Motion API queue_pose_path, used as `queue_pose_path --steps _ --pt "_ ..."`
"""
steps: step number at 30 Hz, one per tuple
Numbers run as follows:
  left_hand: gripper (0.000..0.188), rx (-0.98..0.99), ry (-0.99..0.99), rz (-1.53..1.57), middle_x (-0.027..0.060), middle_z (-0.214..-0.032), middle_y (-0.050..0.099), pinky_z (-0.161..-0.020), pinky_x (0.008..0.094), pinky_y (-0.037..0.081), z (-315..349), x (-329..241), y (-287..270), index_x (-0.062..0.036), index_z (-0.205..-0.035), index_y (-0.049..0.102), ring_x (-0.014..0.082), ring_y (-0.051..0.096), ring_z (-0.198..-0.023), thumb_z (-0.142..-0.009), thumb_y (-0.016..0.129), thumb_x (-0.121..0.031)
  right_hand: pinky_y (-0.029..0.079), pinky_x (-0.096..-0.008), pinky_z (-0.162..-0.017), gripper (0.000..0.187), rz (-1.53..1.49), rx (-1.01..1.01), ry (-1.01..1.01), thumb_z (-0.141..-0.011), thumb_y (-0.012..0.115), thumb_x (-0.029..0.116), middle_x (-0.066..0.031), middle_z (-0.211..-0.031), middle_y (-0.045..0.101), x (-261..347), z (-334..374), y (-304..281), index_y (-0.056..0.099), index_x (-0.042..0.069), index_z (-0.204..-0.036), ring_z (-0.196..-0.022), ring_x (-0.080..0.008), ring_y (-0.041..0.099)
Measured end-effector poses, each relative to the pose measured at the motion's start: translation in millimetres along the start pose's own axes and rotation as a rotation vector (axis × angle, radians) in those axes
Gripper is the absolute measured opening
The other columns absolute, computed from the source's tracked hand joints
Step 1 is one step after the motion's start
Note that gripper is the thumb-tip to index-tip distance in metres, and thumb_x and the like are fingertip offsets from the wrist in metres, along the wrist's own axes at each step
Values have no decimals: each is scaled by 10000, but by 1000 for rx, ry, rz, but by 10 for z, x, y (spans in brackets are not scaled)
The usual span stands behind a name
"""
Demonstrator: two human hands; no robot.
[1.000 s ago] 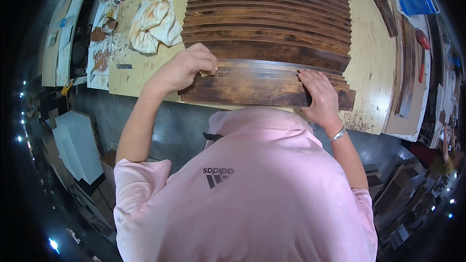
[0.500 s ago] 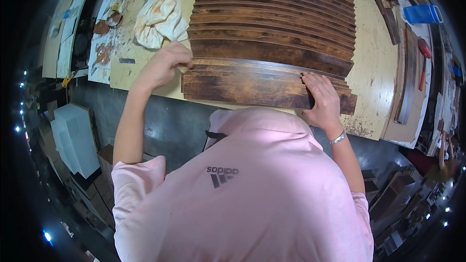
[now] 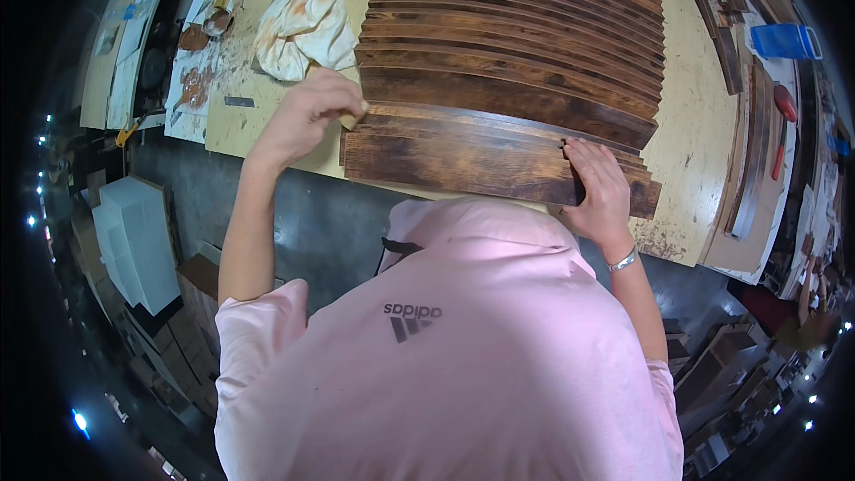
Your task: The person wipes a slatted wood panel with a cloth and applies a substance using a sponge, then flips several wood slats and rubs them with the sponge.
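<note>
A dark brown wood-grain board lies crosswise at the near edge of the yellowish table. My right hand spans its right part, fingers over the far side and thumb by the near edge, gripping it. At the board's left end my left hand is closed on a small tan pad; its exact kind I cannot make out. The pad is at the board's far left corner. Beyond, several similar brown boards lie overlapped in a stepped row.
A stained white cloth lies crumpled beyond my left hand. Small cups of brown stain stand at the far left. To the right are a blue plastic container, a red-handled tool and long strips. A white foam block stands below, left.
The view has shifted slightly, so the table and boards appear a little farther right. My left hand stays at the board's left end, with more of the tan pad showing. My right hand keeps its place.
</note>
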State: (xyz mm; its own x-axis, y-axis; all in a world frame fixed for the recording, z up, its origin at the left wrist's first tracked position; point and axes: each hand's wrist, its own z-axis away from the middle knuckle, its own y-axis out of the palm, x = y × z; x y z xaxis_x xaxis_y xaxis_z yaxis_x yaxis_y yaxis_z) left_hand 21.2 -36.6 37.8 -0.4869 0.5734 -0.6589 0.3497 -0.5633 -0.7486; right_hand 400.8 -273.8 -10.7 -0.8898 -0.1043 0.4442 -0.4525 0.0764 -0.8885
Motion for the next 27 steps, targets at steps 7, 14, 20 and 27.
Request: queue_pose_path --steps 7,14,20,27 --pt "270 -78 -100 12 79 -1039 693 -889 365 517 -16 55 27 11 -937 697 278 622 -1062 -743 623 183 430 -463 -1143 754 -8 -8 3 -524 820 20 -123 -1349 652 10 20 11 642 45 -1257 -1273 -304 601" --pt "299 -309 -58 -181 84 -1074 719 -887 350 523 -17 308 0 -20 -1009 699 263 656 -1034 -756 646 131 431 -470 -1142 780 -5 -7 17 -507 799 -17 -127 -1353 651 23 3 11 636 48 -1267 -1280 -310 598" --pt "268 -804 -528 -13 91 -1058 743 -845 318 539 500 1722 -395 -40 -1061 735 199 696 -919 -800 751 19 430 -472 -1143 825 -11 4 22 -481 792 -50 -122 -1360 647 60 -9 7 629 53 -1283 -1287 -318 591" --pt "245 -913 -703 -256 116 -1015 744 -856 328 535 898 2831 -743 -42 -1049 746 214 696 -930 -807 780 -68 422 -480 -1149 858 1 13 0 -460 813 -36 -123 -1362 644 38 -11 -6 620 56 -1291 -1289 -317 588"
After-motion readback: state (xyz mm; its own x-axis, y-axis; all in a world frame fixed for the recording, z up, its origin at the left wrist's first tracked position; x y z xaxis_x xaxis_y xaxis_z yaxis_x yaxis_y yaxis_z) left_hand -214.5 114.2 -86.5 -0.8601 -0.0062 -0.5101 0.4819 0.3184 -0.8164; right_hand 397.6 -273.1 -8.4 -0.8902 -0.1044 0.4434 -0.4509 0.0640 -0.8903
